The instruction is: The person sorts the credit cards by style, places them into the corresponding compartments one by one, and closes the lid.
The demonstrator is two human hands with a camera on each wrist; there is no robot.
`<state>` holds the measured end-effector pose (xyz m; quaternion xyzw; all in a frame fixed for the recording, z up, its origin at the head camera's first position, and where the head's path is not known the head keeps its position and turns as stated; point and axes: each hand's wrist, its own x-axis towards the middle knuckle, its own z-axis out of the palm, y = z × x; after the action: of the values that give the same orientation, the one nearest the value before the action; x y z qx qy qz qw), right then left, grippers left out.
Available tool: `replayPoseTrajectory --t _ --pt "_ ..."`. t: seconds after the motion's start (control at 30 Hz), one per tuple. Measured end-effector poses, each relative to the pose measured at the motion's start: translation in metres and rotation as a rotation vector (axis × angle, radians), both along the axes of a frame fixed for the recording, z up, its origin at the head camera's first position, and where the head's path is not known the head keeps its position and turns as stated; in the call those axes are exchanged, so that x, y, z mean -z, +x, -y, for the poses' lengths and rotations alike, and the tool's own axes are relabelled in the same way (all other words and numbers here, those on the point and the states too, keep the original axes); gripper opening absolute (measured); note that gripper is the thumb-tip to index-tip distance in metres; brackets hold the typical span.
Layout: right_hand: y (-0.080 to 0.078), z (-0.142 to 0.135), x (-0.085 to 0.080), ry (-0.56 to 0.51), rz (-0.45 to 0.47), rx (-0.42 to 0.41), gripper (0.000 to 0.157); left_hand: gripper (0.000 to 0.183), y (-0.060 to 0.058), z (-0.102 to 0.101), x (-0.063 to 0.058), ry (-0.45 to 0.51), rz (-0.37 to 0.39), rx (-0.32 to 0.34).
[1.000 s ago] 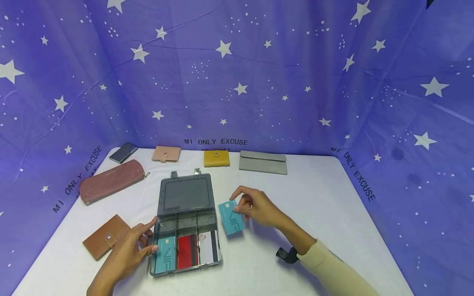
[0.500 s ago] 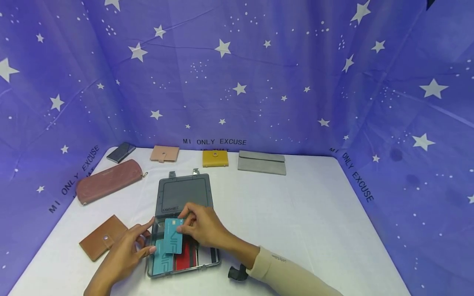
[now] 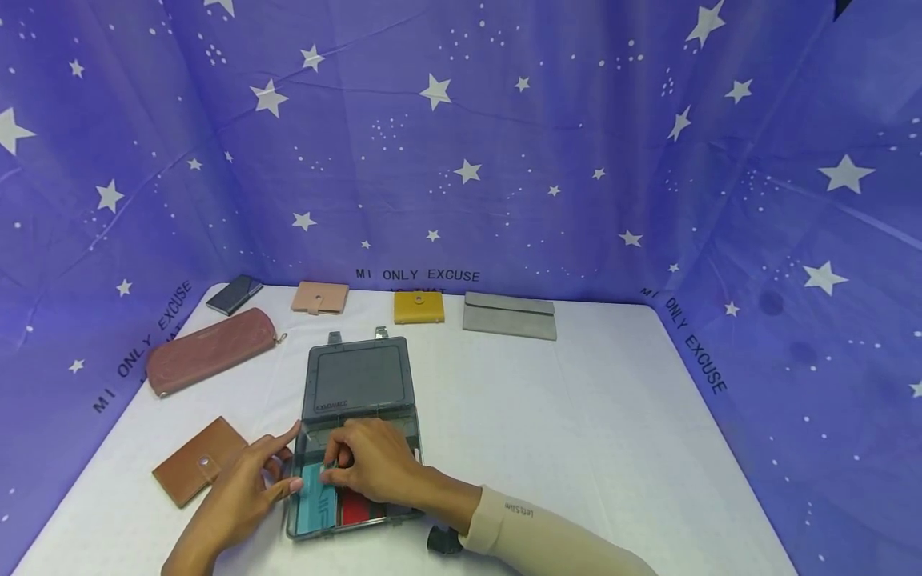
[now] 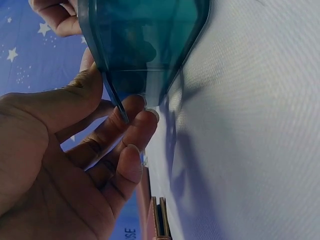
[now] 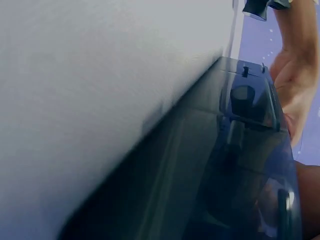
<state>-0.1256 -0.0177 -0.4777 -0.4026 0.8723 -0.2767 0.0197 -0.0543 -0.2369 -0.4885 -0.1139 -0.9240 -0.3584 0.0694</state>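
Observation:
A grey see-through plastic box [image 3: 358, 376] lies on the table with its lid folded back. My right hand [image 3: 374, 460] reaches over its compartments, thumb and forefinger pinching the upper part of a teal card [image 3: 315, 502] at the left compartment. It overlaps the other teal card there. A red card [image 3: 353, 509] with a dark stripe shows in the middle compartment. The right compartment is mostly hidden under my wrist. My left hand [image 3: 252, 480] holds the box's left side, thumb at the rim. In the left wrist view, its fingers [image 4: 131, 162] curl by the box wall.
Left of the box lie a brown wallet [image 3: 200, 462] and a long dusty-red zip purse [image 3: 212, 350]. Along the back are a black card holder [image 3: 234, 295], a pink wallet [image 3: 320, 298], a yellow wallet [image 3: 418, 308] and a grey long wallet [image 3: 508, 316].
My right hand has carried the teal card from right of the box leftward over it, then down into the left compartment. My left hand stays at the box's left side.

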Motion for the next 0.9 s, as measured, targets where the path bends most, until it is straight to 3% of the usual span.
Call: replayPoseTrajectory --t 0.17,0.4,0.5,0.7,0.9 --pt "-0.011 -0.015 -0.001 -0.046 0.048 0.055 0.023 0.074 0.0 -0.002 0.002 -0.003 -0.009 -0.006" --pt "-0.065 -0.052 0.001 -0.224 0.154 0.4 0.039 0.074 -0.001 -0.005 0.004 -0.023 -0.054 -0.029" --pt "-0.086 -0.064 0.007 -0.239 0.292 0.489 0.052 0.075 0.0 -0.006 0.006 -0.015 -0.038 -0.049" --pt "-0.102 -0.073 0.014 -0.396 0.613 0.504 0.066 0.073 0.001 -0.013 0.009 0.079 0.058 -0.087" --pt "-0.104 -0.08 0.007 -0.55 0.685 0.477 0.057 0.074 -0.003 -0.017 0.012 0.13 0.043 -0.085"
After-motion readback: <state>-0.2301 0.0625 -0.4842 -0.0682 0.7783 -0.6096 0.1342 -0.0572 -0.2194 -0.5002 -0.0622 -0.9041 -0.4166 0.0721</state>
